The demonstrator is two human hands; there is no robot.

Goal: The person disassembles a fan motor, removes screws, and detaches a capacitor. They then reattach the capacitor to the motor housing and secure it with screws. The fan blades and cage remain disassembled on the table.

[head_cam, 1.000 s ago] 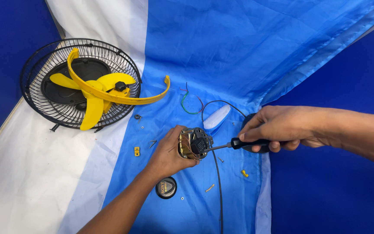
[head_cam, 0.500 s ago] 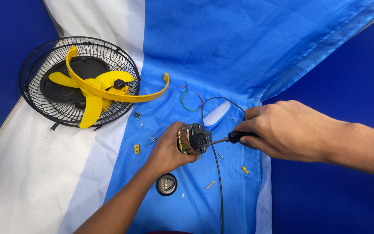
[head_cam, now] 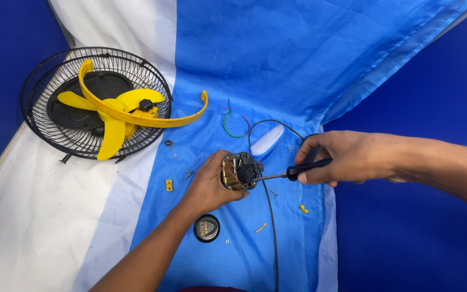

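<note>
My left hand (head_cam: 209,186) grips a small fan motor (head_cam: 240,171) with exposed copper windings, held just above the blue cloth. My right hand (head_cam: 347,157) holds a black-handled screwdriver (head_cam: 290,173), its metal tip set against the motor's face. A black power cord (head_cam: 270,227) runs from the motor toward the near edge. Loose screws (head_cam: 189,174) and a small yellow clip (head_cam: 169,185) lie on the cloth left of the motor.
A black wire fan grille (head_cam: 44,132) holding yellow blades (head_cam: 112,127) and a yellow curved band (head_cam: 152,120) rests at the left. A round black cap (head_cam: 206,227) lies below my left hand. Green and red wires (head_cam: 232,127) and a white piece (head_cam: 267,140) lie behind the motor.
My right hand has shifted slightly along the screwdriver handle while the tip stays at the motor. My left hand keeps its grip on the motor.
</note>
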